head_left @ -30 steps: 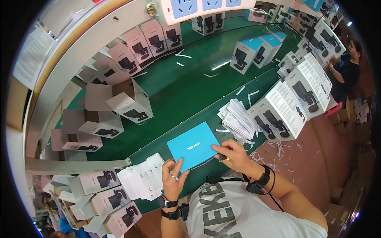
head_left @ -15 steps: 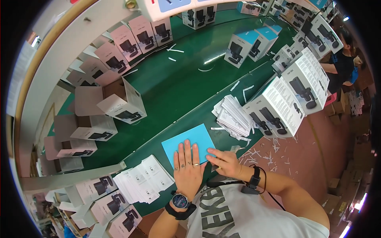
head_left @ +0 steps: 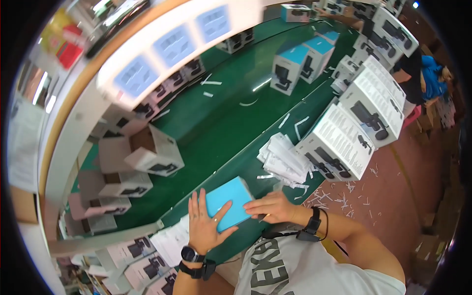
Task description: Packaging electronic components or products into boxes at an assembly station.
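A box with a plain bright blue face (head_left: 227,199) lies on the green bench in front of me, its pale side edge showing on the right. My left hand (head_left: 204,226) rests on its left part with fingers spread wide, holding nothing. At the box's right edge, my right hand (head_left: 274,207) has its fingers drawn together, their tips touching that edge. A small thin thing sticks out beneath those fingers; its kind cannot be made out. Left of the box lies a stack of printed white sheets (head_left: 172,242), partly hidden by my left hand.
A loose pile of folded white papers (head_left: 285,160) lies beyond my right hand. Printed cartons (head_left: 337,145) stand at the right edge, and open cartons (head_left: 156,150) at left. Paper scraps (head_left: 324,199) litter the floor. A white overhead panel (head_left: 177,46) crosses the top left.
My left hand has slid left from the middle of the blue face, and its fingers have spread. The box has shifted slightly down and turned. The view has tilted, bringing the overhead panel lower.
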Motion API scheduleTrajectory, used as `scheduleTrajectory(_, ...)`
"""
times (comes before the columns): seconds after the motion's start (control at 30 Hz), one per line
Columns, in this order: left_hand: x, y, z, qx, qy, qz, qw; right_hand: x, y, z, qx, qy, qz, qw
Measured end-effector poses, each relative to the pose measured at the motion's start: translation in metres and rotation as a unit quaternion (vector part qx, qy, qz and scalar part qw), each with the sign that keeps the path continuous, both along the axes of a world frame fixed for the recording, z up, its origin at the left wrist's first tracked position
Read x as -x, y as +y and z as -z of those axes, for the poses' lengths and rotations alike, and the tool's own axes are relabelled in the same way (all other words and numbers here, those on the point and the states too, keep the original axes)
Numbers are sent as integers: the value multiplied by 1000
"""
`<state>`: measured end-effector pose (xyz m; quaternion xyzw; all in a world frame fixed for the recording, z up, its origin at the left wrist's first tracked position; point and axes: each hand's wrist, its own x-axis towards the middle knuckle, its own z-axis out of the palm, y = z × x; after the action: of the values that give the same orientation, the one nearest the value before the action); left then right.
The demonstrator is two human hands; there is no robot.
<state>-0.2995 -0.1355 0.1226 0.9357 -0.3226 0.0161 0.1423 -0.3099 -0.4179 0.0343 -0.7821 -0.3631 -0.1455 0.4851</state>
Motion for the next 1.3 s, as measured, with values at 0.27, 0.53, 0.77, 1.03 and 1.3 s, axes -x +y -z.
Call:
scheduleTrajectory(0.27, 9, -5, 2, -25, 23, -27, 999, -26, 6, 14, -95, 4, 9, 995)
scheduleTrajectory(0.53, -105, -60, -43, -17, 5, -12, 1000, -1, -82, 44, -219, 253, 107, 936)
scheduleTrajectory(0.77, -283, -159, 25, -8, -118, -105, 987, 42, -96, 58, -176, 483, 117, 850)
scheduleTrajectory(1.03, -342, -227, 58, 17, -97, -59, 993, 88, -85, 82, -342, 558, 167, 738)
scheduleTrajectory(1.3, -285, 71, 57, 111, -85, -244, 960, 114, -94, 59, -342, 595, 271, 675)
